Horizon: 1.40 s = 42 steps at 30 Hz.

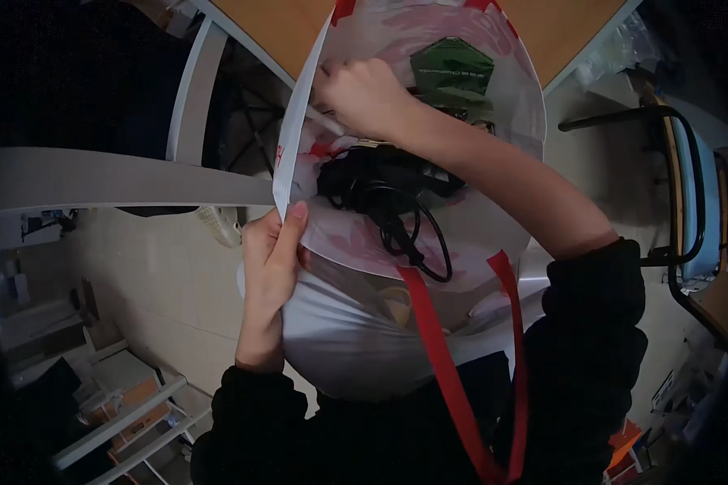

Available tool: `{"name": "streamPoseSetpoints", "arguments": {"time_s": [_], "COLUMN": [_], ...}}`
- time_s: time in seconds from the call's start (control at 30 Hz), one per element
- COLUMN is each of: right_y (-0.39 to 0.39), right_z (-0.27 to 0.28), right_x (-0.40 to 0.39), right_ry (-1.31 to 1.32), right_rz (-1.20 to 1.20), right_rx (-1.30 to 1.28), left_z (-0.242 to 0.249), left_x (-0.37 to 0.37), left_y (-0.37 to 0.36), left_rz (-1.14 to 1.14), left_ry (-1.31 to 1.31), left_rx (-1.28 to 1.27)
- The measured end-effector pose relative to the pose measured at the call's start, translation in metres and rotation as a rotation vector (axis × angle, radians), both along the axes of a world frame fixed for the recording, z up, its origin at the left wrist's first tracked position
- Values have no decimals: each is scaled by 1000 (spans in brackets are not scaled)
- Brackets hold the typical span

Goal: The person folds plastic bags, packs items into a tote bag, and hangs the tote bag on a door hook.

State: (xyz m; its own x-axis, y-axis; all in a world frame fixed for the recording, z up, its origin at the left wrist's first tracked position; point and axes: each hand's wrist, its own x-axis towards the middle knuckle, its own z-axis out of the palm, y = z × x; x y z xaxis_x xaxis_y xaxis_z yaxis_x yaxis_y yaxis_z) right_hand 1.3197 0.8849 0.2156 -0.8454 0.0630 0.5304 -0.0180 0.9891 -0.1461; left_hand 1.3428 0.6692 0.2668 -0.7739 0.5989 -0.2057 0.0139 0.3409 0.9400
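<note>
A large white shopping bag (493, 234) with red handles (441, 347) gapes toward me. My left hand (273, 255) pinches its rim on the left side, thumb on top. My right hand (364, 93) reaches into the bag with its fingers curled near the left inner wall; what they hold, if anything, is hidden. Below that hand lies a bundle of black cable (396, 210), with a dark item under it. A green packet (451, 69) with small lettering leans at the far inner side. Crumpled white and red wrapping (311, 153) shows at the left.
Beneath the shopping bag, a white sack (348, 339) lies against my body. A wooden tabletop (574, 32) is beyond it. Grey metal frame bars (129, 182) cross at the left. At right stands a chair with a black tubular frame (696, 186).
</note>
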Motion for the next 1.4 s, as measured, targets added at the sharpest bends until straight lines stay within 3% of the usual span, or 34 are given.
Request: {"name": "streamPoseSetpoints", "arguments": {"time_s": [0.07, 0.2, 0.27, 0.3, 0.37, 0.4, 0.47, 0.5, 0.57, 0.6, 0.67, 0.77, 0.83, 0.97, 1.3, 1.4], "right_y": [-5, -16, -15, -14, -9, -12, -17, -20, -26, -24, -16, 3, 14, 40, 117, 114], "right_z": [-23, -27, -10, -21, -52, -53, -54, -53, -52, -49, -45, 18, 32, 60, 20, 10], "right_x": [-11, -27, -35, -50, -80, -80, -80, -78, -76, -73, -65, -6, 21, 79, 113, 104], "right_ry": [86, 35, -326, -328, -391, -393, -600, -599, -482, -482, -472, -604, -552, -148, -249, -368], "right_rz": [195, 322, 325, 321, 489, 489, 421, 419, 49, 45, -153, -105, -74, 78, -122, -147], "right_rx": [103, 126, -262, -266, -590, -592, -1034, -1033, -408, -406, -109, -84, -226, -214, -65, -263], "left_z": [2, 2, 1, 2, 5, 5, 5, 6, 4, 3, 2, -1, -5, -8, -10, -12], "left_x": [3, 4, 5, 6, 9, 9, 9, 9, 5, 4, 2, 1, -4, -7, -9, -11], "left_y": [-1, -8, -11, -11, -11, -12, -12, -11, -11, -10, -7, -5, -4, 1, 7, 7], "left_rz": [11, -54, -76, -57, -38, -42, -51, -4, 40, 40, 38, 79, 21, 27, -24, -32], "left_ry": [-11, 50, 65, 55, 44, 41, 41, 3, -39, -66, -97, -94, -98, -103, -39, -16], "left_rx": [-5, 0, -11, 8, 28, 45, 65, 83, 99, 125, 156, 126, 127, 62, -20, -27]}}
